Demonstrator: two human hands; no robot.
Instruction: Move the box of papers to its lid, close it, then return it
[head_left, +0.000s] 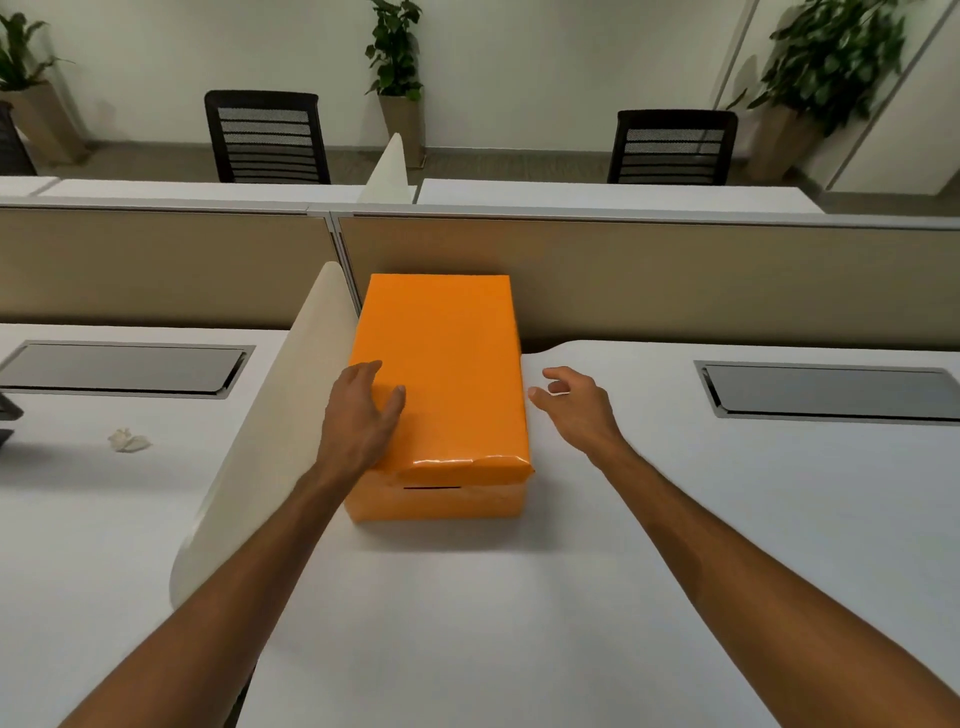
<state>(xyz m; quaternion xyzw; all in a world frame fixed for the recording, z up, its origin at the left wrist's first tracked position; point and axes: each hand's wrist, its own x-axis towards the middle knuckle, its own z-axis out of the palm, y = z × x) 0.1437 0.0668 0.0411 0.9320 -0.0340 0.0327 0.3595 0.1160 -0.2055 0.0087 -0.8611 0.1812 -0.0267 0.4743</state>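
Observation:
An orange box (441, 499) stands on the white desk (467, 623) against the beige partition, with its orange lid (447, 364) on top and closed over it. The papers inside are hidden. My left hand (361, 415) lies flat on the lid's left edge, fingers spread and thumb on top. My right hand (571, 400) hovers just to the right of the box, fingers apart and curled, a small gap from the lid's side, holding nothing.
A cream curved divider (270, 441) runs close along the box's left side. The beige partition (675, 280) closes the desk's far edge. Grey cable hatches (831, 389) (124, 369) sit in both desks. A crumpled paper (127, 440) lies on the left desk.

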